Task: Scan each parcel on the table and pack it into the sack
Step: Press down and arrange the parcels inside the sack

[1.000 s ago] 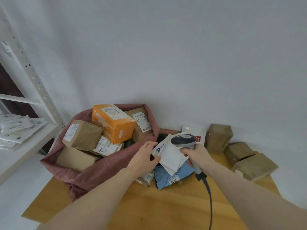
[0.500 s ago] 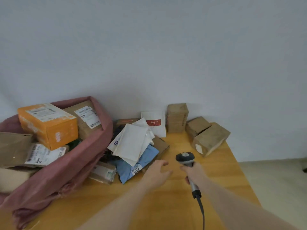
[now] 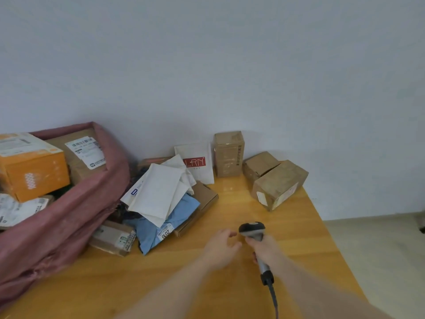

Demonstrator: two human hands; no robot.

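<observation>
Wooden tabletop (image 3: 207,284) lies under both my hands. My right hand (image 3: 264,248) is wrapped around the grip of a corded barcode scanner (image 3: 252,229), its dark head pointing away from me. My left hand (image 3: 220,247) hovers just beside it, fingers loosely spread and holding nothing.

Ahead and to the left of my left hand sits a loose pile of parcels: white padded mailers (image 3: 158,189) on top, a blue poly bag (image 3: 165,222) with a white label beneath, and a flat cardboard box (image 3: 202,201) under those. Further left, the dusty pink sack (image 3: 69,215) gapes open, already holding an orange box (image 3: 32,171) and labelled brown cartons. Ahead of my right hand, well apart from it, stand three brown taped boxes (image 3: 278,183) and a white envelope with a red logo (image 3: 195,164), against the wall.

I judge that I am between parcels: nothing is in hand to scan. Next, my left hand would need to pick one parcel, turn its label up, and let the scanner aim at the barcode before it goes into the sack.
</observation>
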